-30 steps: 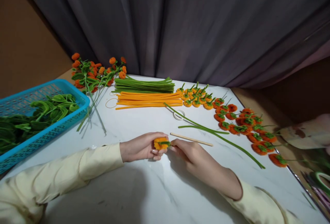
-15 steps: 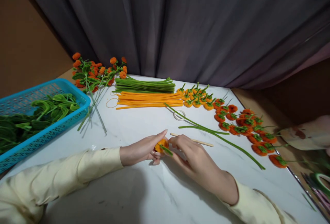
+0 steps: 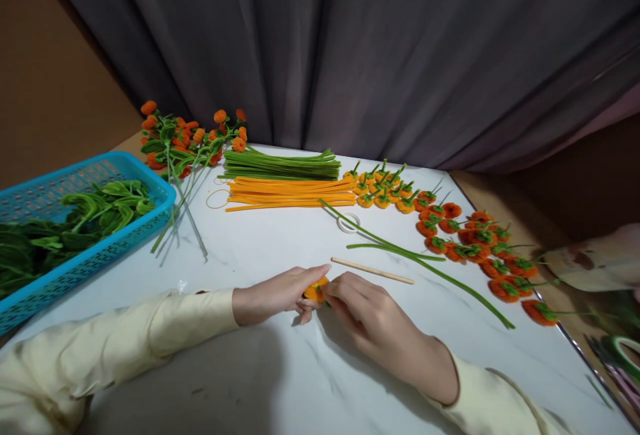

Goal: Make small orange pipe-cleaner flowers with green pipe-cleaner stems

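My left hand point(image 3: 283, 291) is closed around a yellow-orange fuzzy flower head point(image 3: 315, 289), its thumb across the top. On the right side of the flower, my right hand point(image 3: 380, 311) pinches its short green pipe-cleaner stem, which the fingers mostly hide. A thin wooden stick point(image 3: 373, 271) lies on the white table just beyond my right hand. Behind it, long green pipe cleaners point(image 3: 477, 290) cross beside a small white ring point(image 3: 349, 231).
At the left stands a blue basket point(image 3: 167, 205) of green leaves. Bundled green pipe cleaners point(image 3: 283, 166) and orange pipe cleaners point(image 3: 290, 193) lie at the back, near finished flowers point(image 3: 187, 138). Yellow flower heads point(image 3: 381, 200) and orange-red flower heads point(image 3: 503, 290) line the right.
My right fingers have closed over the green stem that stuck out before. The flower has turned slightly, and my right hand has shifted a little down, showing more of the stick.
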`<state>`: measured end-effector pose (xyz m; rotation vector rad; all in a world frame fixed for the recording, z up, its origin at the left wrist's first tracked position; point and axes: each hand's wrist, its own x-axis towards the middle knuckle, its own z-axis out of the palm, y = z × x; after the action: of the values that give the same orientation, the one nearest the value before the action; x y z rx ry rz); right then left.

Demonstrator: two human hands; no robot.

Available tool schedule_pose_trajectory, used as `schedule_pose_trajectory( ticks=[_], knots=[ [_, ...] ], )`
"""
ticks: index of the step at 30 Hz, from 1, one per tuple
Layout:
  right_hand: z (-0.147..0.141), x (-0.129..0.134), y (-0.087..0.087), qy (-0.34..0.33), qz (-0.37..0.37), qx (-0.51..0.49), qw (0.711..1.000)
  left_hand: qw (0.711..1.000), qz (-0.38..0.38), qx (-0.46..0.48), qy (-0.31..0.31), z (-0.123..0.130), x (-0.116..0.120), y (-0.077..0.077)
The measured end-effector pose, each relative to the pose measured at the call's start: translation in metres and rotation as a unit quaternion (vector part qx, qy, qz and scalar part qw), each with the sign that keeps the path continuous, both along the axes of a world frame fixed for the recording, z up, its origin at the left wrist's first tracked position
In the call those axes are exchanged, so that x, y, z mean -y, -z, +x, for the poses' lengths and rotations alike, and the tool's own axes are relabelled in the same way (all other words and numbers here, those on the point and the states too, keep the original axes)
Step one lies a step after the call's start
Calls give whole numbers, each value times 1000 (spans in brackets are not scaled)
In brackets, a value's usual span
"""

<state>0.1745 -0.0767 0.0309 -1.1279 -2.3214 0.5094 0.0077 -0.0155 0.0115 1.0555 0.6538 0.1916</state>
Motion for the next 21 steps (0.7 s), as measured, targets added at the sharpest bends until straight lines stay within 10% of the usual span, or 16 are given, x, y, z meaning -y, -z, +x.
schedule_pose_trajectory(
  ticks=[21],
  knots=[
    [10, -12, -9, 43, -30, 4, 999, 995, 70, 22, -62, -5, -8, 8]
  ],
)
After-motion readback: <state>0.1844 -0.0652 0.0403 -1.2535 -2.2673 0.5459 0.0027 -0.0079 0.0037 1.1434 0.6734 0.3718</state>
